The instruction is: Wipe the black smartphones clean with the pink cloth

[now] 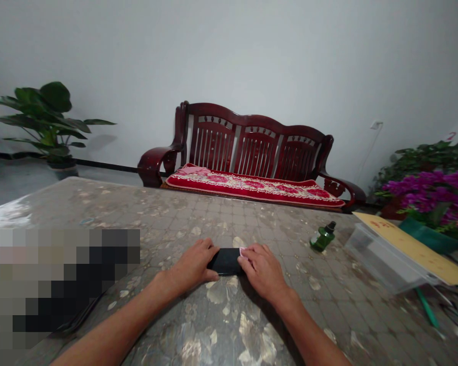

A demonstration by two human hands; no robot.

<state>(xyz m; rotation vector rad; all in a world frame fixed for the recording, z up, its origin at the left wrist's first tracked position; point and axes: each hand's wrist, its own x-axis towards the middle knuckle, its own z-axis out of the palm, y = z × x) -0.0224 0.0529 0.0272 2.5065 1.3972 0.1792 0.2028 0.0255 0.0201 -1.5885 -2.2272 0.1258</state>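
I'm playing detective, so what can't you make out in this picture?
All in the head view:
Dark flat object: its ends, covered by the left hand and right hand.
Pale scrap: partly hidden by the right hand; material unclear.
Lower left: hidden by pixel blocks.
Purple flowers: cut off by the right edge.
Green bottle: any writing too small to read.

Living room; wooden settee [256, 152] (red-covered), houseplant [56, 124]

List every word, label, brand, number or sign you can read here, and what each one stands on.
No text can be read for certain.
Yellow board: reddish markings, too blurred to read.
Green bottle: too small to tell any lettering.
Dark flat object: no readable text on the part that shows.
Pixelated patch: hides any text there.
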